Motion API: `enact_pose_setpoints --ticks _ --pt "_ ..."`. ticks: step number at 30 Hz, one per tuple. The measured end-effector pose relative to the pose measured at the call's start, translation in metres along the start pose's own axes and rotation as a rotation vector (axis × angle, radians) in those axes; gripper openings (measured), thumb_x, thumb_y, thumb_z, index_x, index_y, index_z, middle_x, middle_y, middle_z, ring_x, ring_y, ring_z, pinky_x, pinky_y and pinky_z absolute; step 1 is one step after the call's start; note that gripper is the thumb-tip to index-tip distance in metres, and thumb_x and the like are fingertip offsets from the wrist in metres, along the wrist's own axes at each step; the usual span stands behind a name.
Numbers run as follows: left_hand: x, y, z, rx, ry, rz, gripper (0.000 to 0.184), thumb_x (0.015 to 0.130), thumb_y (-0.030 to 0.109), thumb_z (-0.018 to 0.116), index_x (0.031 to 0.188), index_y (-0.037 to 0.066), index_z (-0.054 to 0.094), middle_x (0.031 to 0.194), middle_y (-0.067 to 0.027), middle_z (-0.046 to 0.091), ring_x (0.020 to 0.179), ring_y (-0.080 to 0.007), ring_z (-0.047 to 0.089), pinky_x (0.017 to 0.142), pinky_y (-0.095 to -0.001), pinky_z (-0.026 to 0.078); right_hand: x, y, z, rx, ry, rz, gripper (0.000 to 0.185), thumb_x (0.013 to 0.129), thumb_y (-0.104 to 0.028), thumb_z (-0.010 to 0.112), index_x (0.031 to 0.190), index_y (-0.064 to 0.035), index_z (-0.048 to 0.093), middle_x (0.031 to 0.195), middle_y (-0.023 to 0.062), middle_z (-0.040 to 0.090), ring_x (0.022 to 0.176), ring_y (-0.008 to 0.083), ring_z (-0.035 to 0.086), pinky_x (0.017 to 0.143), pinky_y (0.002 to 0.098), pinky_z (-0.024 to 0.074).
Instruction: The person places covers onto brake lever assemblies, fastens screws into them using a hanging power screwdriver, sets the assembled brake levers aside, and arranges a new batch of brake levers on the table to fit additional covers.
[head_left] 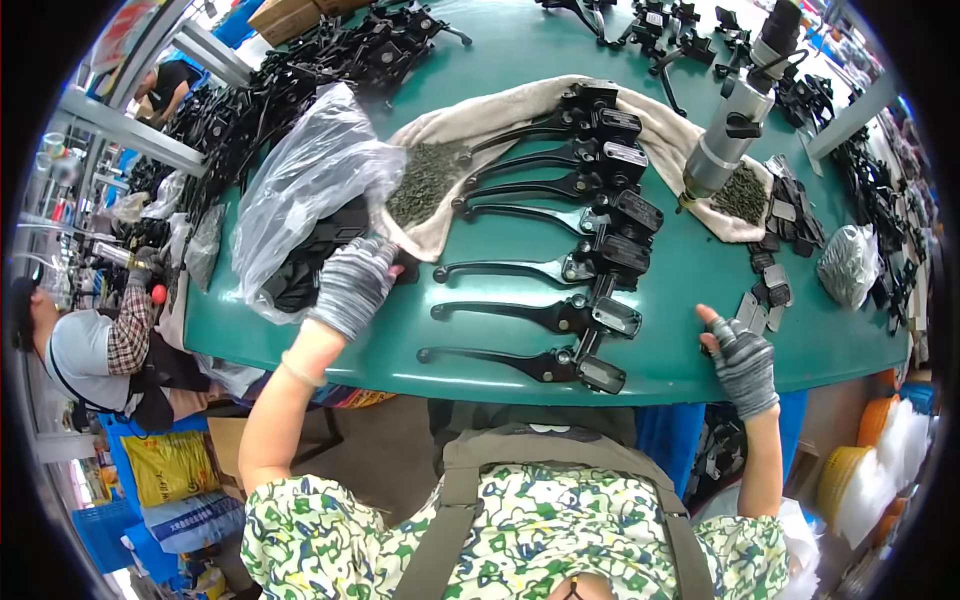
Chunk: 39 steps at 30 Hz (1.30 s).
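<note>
My left hand (355, 285), in a grey striped glove, reaches into black parts (335, 235) at the mouth of a clear plastic bag (310, 180). Its fingers are bent closely together over the parts; what they grip is hidden. Beside small flat plates (752, 312) at the table's right front, my right hand (742, 365) has its thumb apart from bent fingers, and I see nothing in it. Between my hands lies a column of several black brake levers with reservoirs (615, 318), handles pointing left.
A beige cloth (540, 97) curves behind the levers, with heaps of small dark screws (425, 185) at its ends. An upright metal power tool (725, 145) stands at right. Black lever parts (310, 85) pile up along the green table (480, 355). Another person (90, 350) works at left.
</note>
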<state>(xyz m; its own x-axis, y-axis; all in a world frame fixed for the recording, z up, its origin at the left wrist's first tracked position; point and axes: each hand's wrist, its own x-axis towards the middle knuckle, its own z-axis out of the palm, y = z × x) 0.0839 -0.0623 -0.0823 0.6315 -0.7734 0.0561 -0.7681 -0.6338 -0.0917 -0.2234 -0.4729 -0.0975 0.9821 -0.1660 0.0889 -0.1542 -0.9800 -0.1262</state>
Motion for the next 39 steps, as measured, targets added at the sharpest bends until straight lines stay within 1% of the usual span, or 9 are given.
enact_pose_setpoints --ticks 3,6,9,15,18,22,26,31,39 --pt "0.002 -0.015 -0.001 -0.159 0.018 -0.031 0.03 0.069 0.027 0.073 0.088 0.005 0.065 0.081 -0.0135 0.063 0.076 -0.0333 0.062 0.068 -0.0425 0.05 -0.006 0.01 -0.012 -0.125 -0.092 -0.062 0.055 0.083 -0.007 0.054 0.133 -0.0303 0.054 0.073 0.0076 0.055 0.058 0.0236 0.059 0.054 0.0359 0.0498" --pt "0.003 -0.013 -0.016 -0.053 0.023 -0.155 0.028 0.067 0.028 0.072 0.085 0.007 0.067 0.081 -0.0114 0.064 0.076 -0.0304 0.063 0.069 -0.0426 0.051 -0.007 0.01 -0.027 -0.293 -0.206 -0.056 0.052 0.085 -0.011 0.056 0.133 -0.0303 0.054 0.075 0.0078 0.056 0.059 0.0236 0.059 0.053 0.0356 0.0499" --pt "0.005 0.013 -0.041 -0.278 0.297 -0.132 0.023 0.064 0.014 0.074 0.084 0.005 0.067 0.078 -0.0112 0.065 0.071 -0.0275 0.064 0.067 -0.0375 0.052 -0.008 0.024 -0.023 -0.09 -0.14 -0.071 0.047 0.083 -0.02 0.061 0.129 -0.0272 0.056 0.083 0.0083 0.057 0.073 0.025 0.062 0.061 0.0359 0.0515" --pt "0.051 0.154 -0.068 -0.669 0.253 0.446 0.027 0.068 0.017 0.074 0.094 0.012 0.068 0.092 -0.007 0.067 0.081 -0.0269 0.064 0.071 -0.035 0.053 0.007 0.013 -0.03 0.171 -0.065 0.038 0.032 0.07 -0.026 0.072 0.09 -0.0044 0.061 0.088 0.013 0.057 0.085 0.0328 0.059 0.076 0.0428 0.0498" --pt "0.07 0.18 -0.052 -0.644 0.208 0.563 0.028 0.067 0.016 0.075 0.093 0.011 0.07 0.091 -0.0082 0.065 0.078 -0.0282 0.062 0.069 -0.0378 0.052 0.001 0.007 -0.026 0.215 0.069 0.045 0.031 0.07 -0.026 0.072 0.091 -0.0057 0.062 0.082 0.012 0.058 0.079 0.0328 0.06 0.072 0.0418 0.05" --pt "0.073 0.174 -0.045 -0.751 0.149 0.561 0.028 0.071 0.018 0.076 0.098 0.011 0.07 0.091 -0.0079 0.065 0.08 -0.0275 0.061 0.071 -0.0371 0.05 0.004 -0.027 -0.039 0.505 0.202 0.044 0.033 0.065 -0.013 0.077 0.093 -0.0049 0.062 0.072 0.0074 0.057 0.057 0.0212 0.054 0.057 0.0305 0.0478" --pt "0.068 0.173 -0.033 -0.933 0.132 0.508 0.038 0.072 0.017 0.077 0.108 0.012 0.068 0.094 -0.0085 0.064 0.083 -0.0292 0.061 0.073 -0.0382 0.05 0.027 -0.073 -0.049 0.714 0.229 -0.005 0.033 0.065 -0.005 0.078 0.094 -0.0032 0.062 0.073 0.004 0.057 0.055 0.0098 0.053 0.054 0.0241 0.046" --pt "0.066 0.168 -0.019 -1.093 0.237 0.468 0.051 0.069 0.02 0.079 0.116 0.009 0.063 0.091 -0.0114 0.063 0.081 -0.0292 0.062 0.073 -0.0375 0.05 0.061 -0.107 -0.039 0.597 0.196 -0.093 0.032 0.067 -0.01 0.078 0.097 -0.0056 0.065 0.074 0.0086 0.058 0.055 0.0196 0.053 0.056 0.0282 0.0479" --pt "0.059 0.166 -0.015 -1.195 0.227 0.431 0.034 0.067 0.012 0.08 0.099 0.01 0.067 0.091 -0.0075 0.065 0.089 -0.0261 0.063 0.078 -0.0362 0.051 0.057 -0.107 -0.041 0.631 0.057 0.07 0.033 0.067 -0.009 0.079 0.096 -0.0019 0.066 0.072 0.0079 0.057 0.059 0.0188 0.052 0.06 0.0286 0.0458"
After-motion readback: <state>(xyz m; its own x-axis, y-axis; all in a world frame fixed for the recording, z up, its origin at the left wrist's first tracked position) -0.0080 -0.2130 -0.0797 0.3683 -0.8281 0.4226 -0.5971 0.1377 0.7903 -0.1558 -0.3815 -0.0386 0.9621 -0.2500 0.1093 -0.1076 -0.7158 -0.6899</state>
